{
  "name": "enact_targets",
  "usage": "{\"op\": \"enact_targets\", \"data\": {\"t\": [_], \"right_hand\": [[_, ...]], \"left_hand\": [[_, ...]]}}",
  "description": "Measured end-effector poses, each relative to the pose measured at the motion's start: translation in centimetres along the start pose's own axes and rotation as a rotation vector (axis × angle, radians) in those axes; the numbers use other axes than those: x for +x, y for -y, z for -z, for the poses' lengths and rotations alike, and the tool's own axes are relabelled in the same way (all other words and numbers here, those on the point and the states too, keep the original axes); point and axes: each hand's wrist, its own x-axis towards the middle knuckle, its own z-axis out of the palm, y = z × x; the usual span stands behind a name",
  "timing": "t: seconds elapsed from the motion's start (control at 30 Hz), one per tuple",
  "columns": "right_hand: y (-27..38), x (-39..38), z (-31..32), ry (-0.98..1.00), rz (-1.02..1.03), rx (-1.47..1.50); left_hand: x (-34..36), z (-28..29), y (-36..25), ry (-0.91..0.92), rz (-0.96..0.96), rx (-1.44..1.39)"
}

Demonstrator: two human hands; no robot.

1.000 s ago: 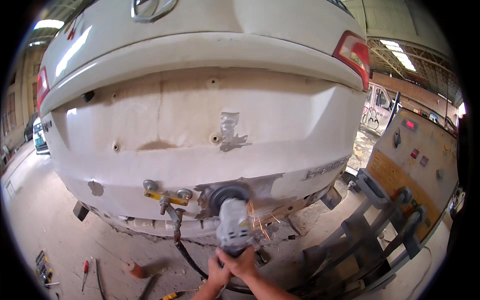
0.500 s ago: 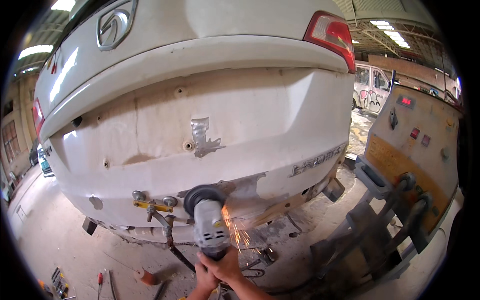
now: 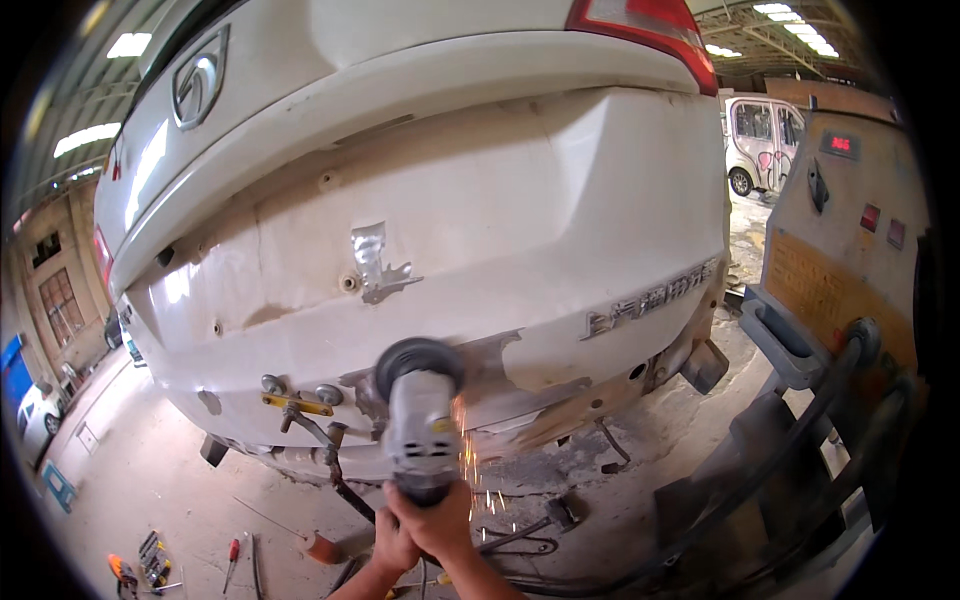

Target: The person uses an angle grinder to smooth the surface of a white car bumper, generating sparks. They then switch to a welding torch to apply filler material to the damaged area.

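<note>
Both of my hands grip the rear of a grey angle grinder (image 3: 422, 425). My right hand (image 3: 440, 522) wraps round its back end, and my left hand (image 3: 396, 543) is closed just beside it, lower and to the left. The grinder's dark round disc (image 3: 420, 366) is against the lower edge of a white car tailgate (image 3: 480, 230), at a patch of bare grey metal (image 3: 490, 365). Orange sparks (image 3: 470, 460) fall from the disc's right side. Left of the disc, a yellow bar clamp (image 3: 297, 403) with round pads is fixed to the panel, a cable hanging from it.
A grey machine (image 3: 840, 220) with a red display and thick cables stands at the right. On the floor lie a hammer (image 3: 560, 513), a red screwdriver (image 3: 232, 562), an orange-handled tool (image 3: 121, 572) and a bit set (image 3: 154, 560). A pale van (image 3: 760, 145) is parked behind.
The grinder has moved right and slightly up along the bare patch, away from the clamp. Sparks still fall, now more steeply downward. My view has shifted and tilted a little.
</note>
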Motion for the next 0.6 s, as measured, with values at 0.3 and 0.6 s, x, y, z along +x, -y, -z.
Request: {"op": "enact_targets", "data": {"t": [0.3,0.6], "right_hand": [[2.5,1.0,2.2,-0.127,-0.051,0.190],[2.3,1.0,3.1,-0.162,0.048,0.218]], "left_hand": [[1.5,-1.3,-3.9,-0.033,0.139,-0.068],[2.2,-1.5,-2.6,0.093,0.196,-0.031]]}}
